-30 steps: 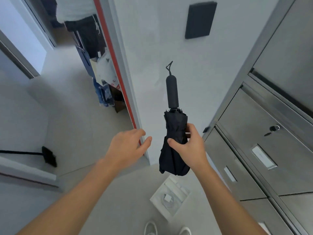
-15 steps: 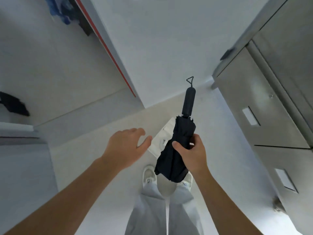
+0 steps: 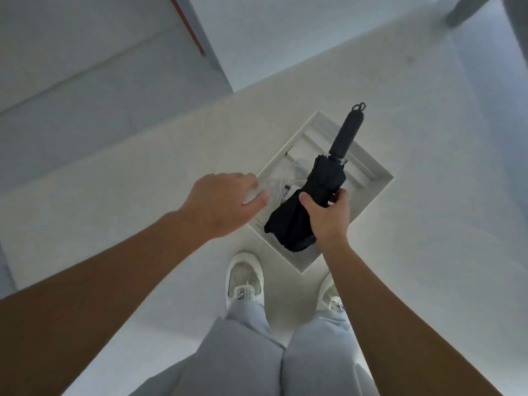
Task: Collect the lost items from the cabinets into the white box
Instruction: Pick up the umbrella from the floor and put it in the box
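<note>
A folded black umbrella (image 3: 320, 184) hangs above the white box (image 3: 374, 178), its handle pointing up and away from me. My right hand (image 3: 328, 215) is shut around the umbrella's folded canopy. The box sits on the pale floor just beyond my feet and holds white cables and small white items. My left hand (image 3: 225, 204) hovers open over the box's left edge, fingers apart, holding nothing.
My white shoes (image 3: 244, 278) and grey trousers (image 3: 243, 355) stand right before the box. A white wall corner with a red strip (image 3: 188, 27) rises at the upper left. A grey cabinet edge (image 3: 468, 10) shows at the top right.
The view has tilted down from the wall and cabinets to the floor. The umbrella in my right hand now hangs over the white box, and my left hand has come over the box's edge.
</note>
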Demonstrator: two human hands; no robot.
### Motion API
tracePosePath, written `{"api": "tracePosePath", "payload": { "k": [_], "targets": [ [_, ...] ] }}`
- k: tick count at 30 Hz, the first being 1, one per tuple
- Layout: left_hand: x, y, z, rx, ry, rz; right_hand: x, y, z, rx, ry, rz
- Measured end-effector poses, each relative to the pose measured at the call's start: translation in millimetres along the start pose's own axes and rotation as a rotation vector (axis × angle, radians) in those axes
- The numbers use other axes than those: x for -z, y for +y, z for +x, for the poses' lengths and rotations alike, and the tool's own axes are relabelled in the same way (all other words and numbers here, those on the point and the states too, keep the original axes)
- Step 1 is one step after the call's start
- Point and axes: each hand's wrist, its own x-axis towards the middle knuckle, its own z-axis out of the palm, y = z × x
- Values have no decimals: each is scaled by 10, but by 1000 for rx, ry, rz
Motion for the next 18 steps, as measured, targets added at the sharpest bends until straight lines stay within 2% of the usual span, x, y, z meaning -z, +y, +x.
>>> {"api": "tracePosePath", "payload": {
  "k": [5, 10, 13, 18],
  "targets": [
    [-230, -82, 50, 3, -21, 15, -99, 281, 183, 27, -41, -60],
    [38, 46, -57, 33, -38, 28, 134, 203, -16, -2, -134, -58],
    [402, 198, -212, 58, -29, 39, 407, -112, -319, 41, -178, -96],
    [1382, 539, -537, 56, 48, 95, 967, -1094, -1016, 249, -247, -187]
  ]
}}
